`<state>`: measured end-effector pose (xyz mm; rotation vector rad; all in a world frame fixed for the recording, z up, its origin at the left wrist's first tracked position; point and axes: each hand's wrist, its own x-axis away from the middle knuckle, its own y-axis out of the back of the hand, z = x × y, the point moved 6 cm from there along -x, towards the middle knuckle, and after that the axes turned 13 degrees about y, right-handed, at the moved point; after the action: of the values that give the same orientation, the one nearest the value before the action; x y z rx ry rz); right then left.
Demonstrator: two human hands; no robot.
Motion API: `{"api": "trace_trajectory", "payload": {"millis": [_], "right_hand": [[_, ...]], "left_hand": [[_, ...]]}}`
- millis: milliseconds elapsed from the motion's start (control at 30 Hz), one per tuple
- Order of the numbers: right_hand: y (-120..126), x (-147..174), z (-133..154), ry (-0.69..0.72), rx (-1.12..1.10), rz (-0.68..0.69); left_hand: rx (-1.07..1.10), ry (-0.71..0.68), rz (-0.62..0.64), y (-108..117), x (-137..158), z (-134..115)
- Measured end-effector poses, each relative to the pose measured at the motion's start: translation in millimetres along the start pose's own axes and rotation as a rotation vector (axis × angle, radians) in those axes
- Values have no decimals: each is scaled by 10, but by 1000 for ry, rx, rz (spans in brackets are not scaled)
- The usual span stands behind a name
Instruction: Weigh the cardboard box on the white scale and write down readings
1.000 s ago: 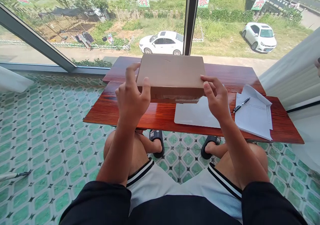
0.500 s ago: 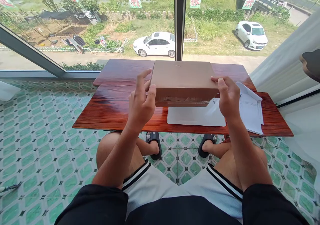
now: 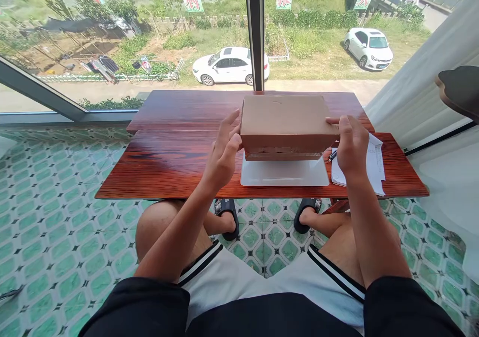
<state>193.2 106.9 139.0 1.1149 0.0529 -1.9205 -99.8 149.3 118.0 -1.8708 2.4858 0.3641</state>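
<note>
Since one second ago, the left hand, the right hand and the box have moved toward 3 o'clock over the table. Now the box is between the two hands, with a long side facing 6 o'clock. The left hand holds its 9 o'clock end, thumb near the front corner and one finger sticking up. The right hand is clamped on its 3 o'clock end, with one fingertip on top. A flat grey thing lies on the table and peeks out at the box's 6 o'clock side; I cannot tell if the two touch. At 4 o'clock from the box are a pen and papers, partly behind the right hand. Black slippers are down toward 6 o'clock. Outside, one white car is at 10 o'clock and another at 2 o'clock.
</note>
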Motion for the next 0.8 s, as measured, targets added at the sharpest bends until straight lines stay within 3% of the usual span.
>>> {"api": "trace_trajectory", "payload": {"millis": [233, 400, 633, 800], "right_hand": [[109, 46, -141, -30, 14, -44], [121, 95, -265, -84, 9, -43], [151, 112, -203, -63, 48, -23], [128, 148, -186, -40, 51, -6]], "left_hand": [[67, 8, 104, -199, -9, 84], [-1, 13, 110, -249, 1, 155], [-39, 6, 127, -286, 21, 165], [-75, 33, 72, -290, 33, 166]]}}
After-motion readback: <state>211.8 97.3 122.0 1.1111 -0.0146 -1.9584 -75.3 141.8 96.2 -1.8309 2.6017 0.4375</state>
